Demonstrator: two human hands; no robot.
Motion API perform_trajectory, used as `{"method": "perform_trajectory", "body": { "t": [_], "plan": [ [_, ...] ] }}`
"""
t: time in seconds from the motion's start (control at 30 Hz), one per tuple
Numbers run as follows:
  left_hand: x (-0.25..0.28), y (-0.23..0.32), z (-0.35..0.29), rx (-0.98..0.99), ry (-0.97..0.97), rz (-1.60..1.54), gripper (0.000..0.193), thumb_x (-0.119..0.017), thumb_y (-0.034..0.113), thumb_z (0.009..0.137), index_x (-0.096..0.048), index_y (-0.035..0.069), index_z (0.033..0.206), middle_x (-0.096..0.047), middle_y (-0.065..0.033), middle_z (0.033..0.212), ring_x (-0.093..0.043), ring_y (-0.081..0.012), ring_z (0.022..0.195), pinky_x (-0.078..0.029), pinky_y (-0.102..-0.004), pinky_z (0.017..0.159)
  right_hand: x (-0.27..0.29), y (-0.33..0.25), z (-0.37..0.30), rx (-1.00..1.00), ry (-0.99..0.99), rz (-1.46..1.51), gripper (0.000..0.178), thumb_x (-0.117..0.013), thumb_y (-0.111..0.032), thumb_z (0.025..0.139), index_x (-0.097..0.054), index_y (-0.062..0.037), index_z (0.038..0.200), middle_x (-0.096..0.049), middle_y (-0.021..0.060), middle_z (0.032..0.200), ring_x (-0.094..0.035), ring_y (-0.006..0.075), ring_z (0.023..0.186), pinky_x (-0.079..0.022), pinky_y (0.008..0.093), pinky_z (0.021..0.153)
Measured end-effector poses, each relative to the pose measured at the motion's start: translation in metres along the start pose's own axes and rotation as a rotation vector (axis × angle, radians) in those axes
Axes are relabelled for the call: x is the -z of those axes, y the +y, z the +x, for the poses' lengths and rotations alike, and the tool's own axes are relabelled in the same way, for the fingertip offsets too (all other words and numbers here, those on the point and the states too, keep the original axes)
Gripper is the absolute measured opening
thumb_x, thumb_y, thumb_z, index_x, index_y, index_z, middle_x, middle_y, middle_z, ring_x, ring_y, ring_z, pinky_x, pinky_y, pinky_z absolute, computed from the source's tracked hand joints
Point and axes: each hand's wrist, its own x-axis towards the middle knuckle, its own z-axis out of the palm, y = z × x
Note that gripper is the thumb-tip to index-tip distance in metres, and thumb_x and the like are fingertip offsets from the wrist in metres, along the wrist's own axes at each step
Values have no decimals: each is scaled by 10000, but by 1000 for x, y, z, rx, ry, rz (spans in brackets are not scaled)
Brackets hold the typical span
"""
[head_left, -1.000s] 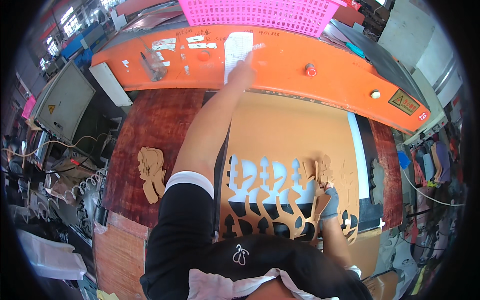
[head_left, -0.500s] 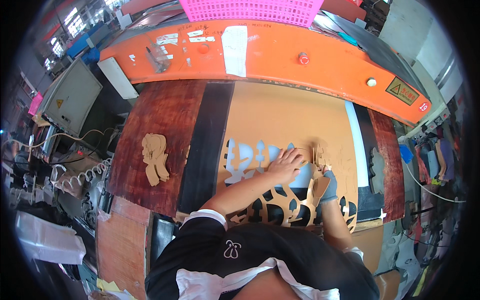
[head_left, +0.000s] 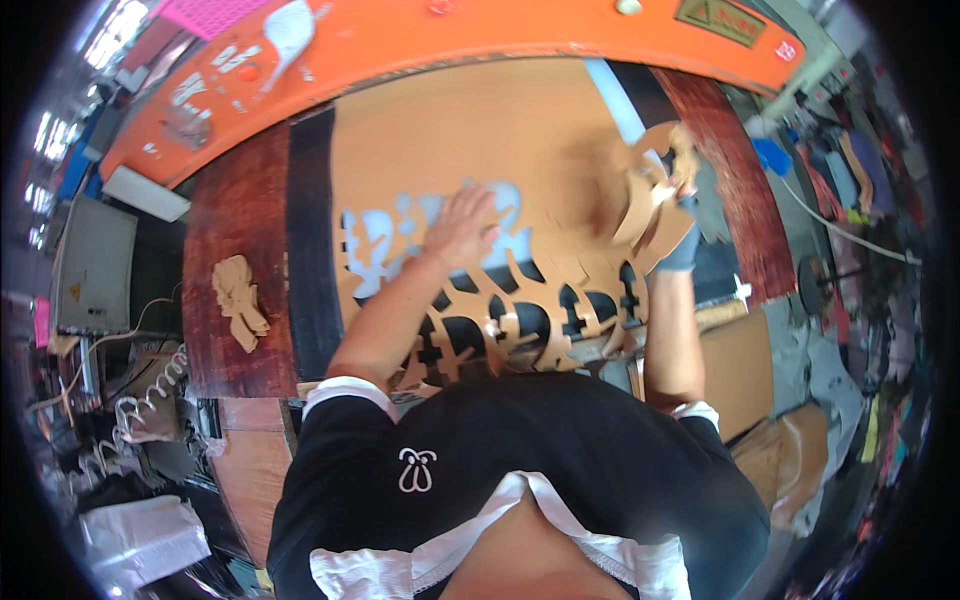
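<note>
A large tan sheet [head_left: 440,120] covers the middle of the work table, its near part cut through with many shaped holes. My left hand [head_left: 463,225] lies on the cut part of it, fingers stretched out, with white showing through the holes around it. In my right hand [head_left: 680,225], which wears a grey glove with bare fingertips, are several curved tan cut pieces [head_left: 640,205], raised over the sheet's right side and blurred by motion. A small pile of tan cut pieces [head_left: 240,300] rests on the red-brown board to the left.
An orange machine beam [head_left: 400,50] with buttons spans the far side. The red-brown board [head_left: 225,190] lies left, and another dark red board [head_left: 755,220] right. A grey cabinet [head_left: 95,265] stands far left. A pink basket [head_left: 205,12] sits on top of the beam.
My right hand has lifted tan pieces up and to the right, away from the cut area. My left hand stays flat on the sheet. The whole view has shifted and tilted.
</note>
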Motion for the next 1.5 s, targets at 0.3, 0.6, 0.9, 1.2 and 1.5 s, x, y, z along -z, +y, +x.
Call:
{"method": "perform_trajectory", "body": {
  "t": [0.3, 0.6, 0.9, 1.2, 1.5],
  "plan": [
    [23, 23, 22, 73, 11, -161, 502, -570, 260, 866, -435, 54, 1303, -454, -146, 1324, -404, -295, 1249, -309, -400, 1048, -4, -35, -18, 444, 219, -857, 255, -558, -264, 909, -628, -19, 918, -592, 28, 841, -523, 106, 787, -437, 264, 704],
    [11, 52, 65, 992, -244, -1100, 499, -590, 299, 824, -471, 52, 1241, -528, -99, 1148, -523, -200, 1008, -438, -381, 782, 33, 98, 5, 355, -26, -1594, 268, -541, -263, 853, -616, -38, 729, -597, 182, 779, -572, 364, 750, -443, 433, 680],
    [-10, 51, 90, 1024, -472, -1077, 373, -608, 350, 837, -555, 113, 1120, -596, -77, 1042, -564, -158, 618, -416, -332, 533, 36, 91, 6, 389, -85, -1593, 273, -523, -269, 869, -625, -41, 757, -599, 180, 798, -574, 361, 784, -442, 431, 697],
    [-14, 58, 83, 998, -454, -1376, 165, -562, 281, 894, -577, 168, 1014, -600, 23, 930, -501, -104, 668, -410, -275, 606, 9, 85, 4, 407, -233, -1834, 355, -600, -361, 818, -600, -16, 735, -607, 180, 812, -583, 362, 784, -451, 438, 693],
    [8, 57, 75, 692, -101, -940, 362, -544, 287, 904, -480, 121, 1220, -491, -65, 1245, -504, -213, 975, -418, -372, 805, 25, 94, 16, 195, -8, -1578, 319, -587, -325, 859, -619, -11, 817, -615, 152, 755, -583, 285, 686, -443, 359, 632]
  ]
}}
